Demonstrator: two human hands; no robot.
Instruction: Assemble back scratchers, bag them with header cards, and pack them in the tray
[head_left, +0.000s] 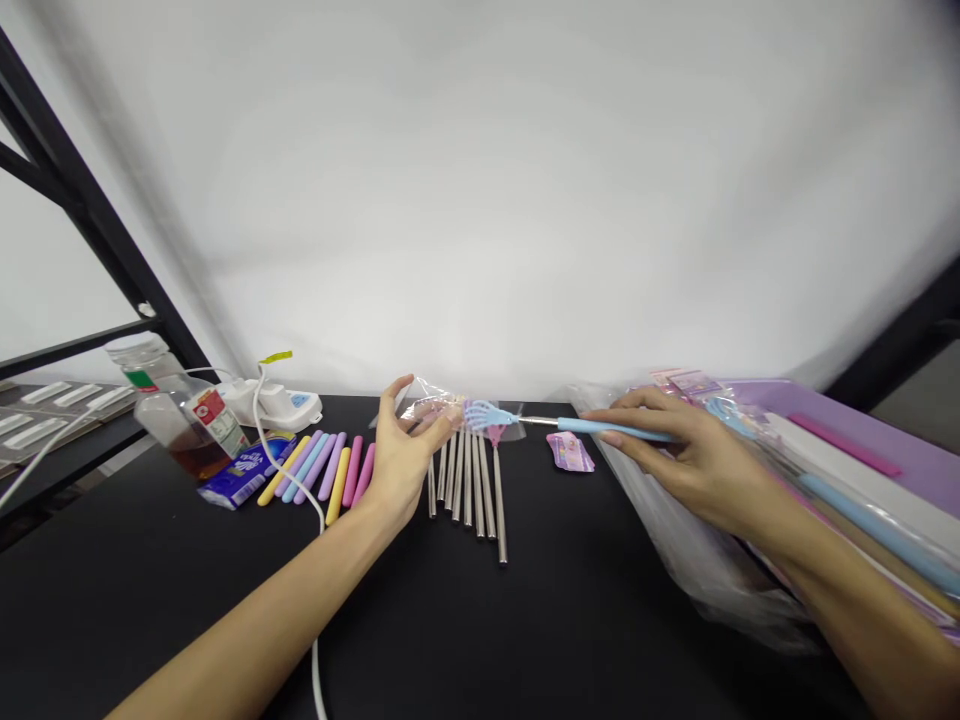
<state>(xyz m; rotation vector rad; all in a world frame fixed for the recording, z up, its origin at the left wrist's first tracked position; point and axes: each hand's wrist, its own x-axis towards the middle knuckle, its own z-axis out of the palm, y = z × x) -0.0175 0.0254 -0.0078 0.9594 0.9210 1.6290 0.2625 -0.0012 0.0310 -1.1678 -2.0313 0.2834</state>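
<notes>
My right hand (694, 450) grips a back scratcher (577, 425) by its light blue handle and holds it level. The claw-shaped blue head points left, at the mouth of a clear plastic bag (429, 392). My left hand (401, 450) pinches that bag between thumb and fingers; whether the head is inside it I cannot tell. Beneath lie several metal rods (469, 490) side by side, one with a pink head (495, 433). Left of my left hand are several coloured handles (330, 470) in yellow, blue, purple and pink. A small pink printed card (571, 452) lies below the scratcher.
At the right stands a purple box (780, 395) with bagged back scratchers (862, 510) and loose clear plastic (675, 540). On the left are a bottle of brown liquid (184, 420), a blue tissue pack (244, 472), a power strip (281, 405) and a white cable (315, 660) crossing the black table (525, 640).
</notes>
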